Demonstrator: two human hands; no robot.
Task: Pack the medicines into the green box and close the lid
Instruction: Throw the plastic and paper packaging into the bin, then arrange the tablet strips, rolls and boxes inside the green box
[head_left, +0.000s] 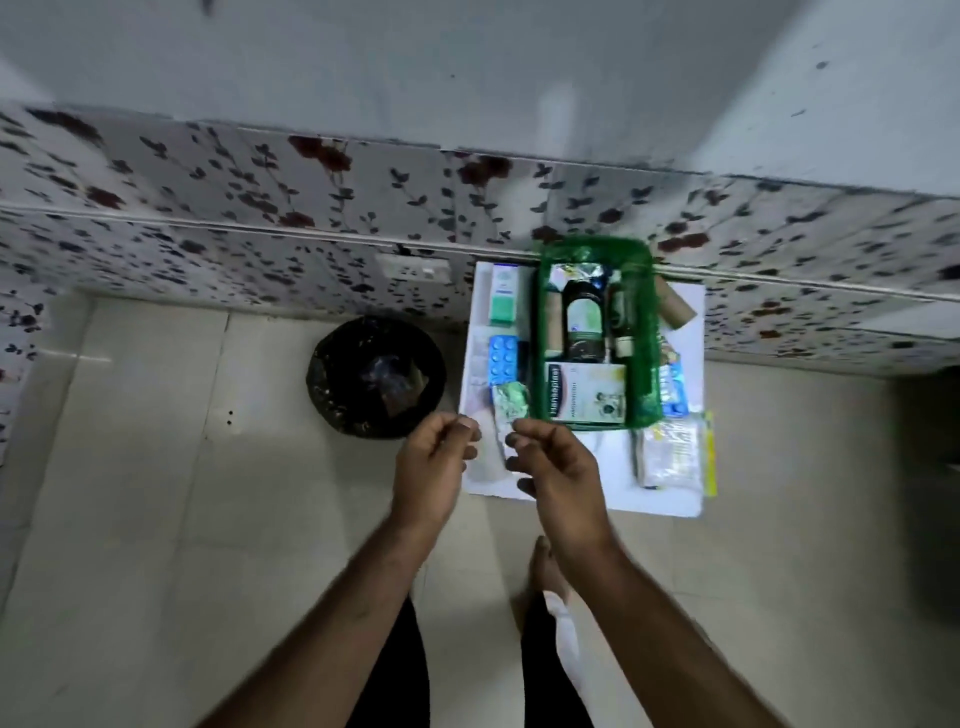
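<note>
Head view looks steeply down, and motion blur softens nearly everything, so most labels cannot be read; only the lettering on the white plaster carton (586, 391) at the near end of the green box (648, 332) is partly legible. That green box sits open on the white surface (613, 475) against the floral wall (208, 208), with a dark bottle (586, 317) and smaller items inside that you cannot identify. No lid can be made out.

Your left hand (434, 470) hovers over the near left corner of the surface, fingers curled loosely, holding nothing that shows. Your right hand (561, 467) is beside it, thumb and forefinger close together at a crumpled foil strip (510, 400); blur hides whether they actually pinch it.

Left of the box lie a blue blister pack (503, 358) and a green-and-white carton (504, 293). A clear packet (670, 457) rests at the near right corner. A black bin (376, 376) stands on the floor just left of the surface.
</note>
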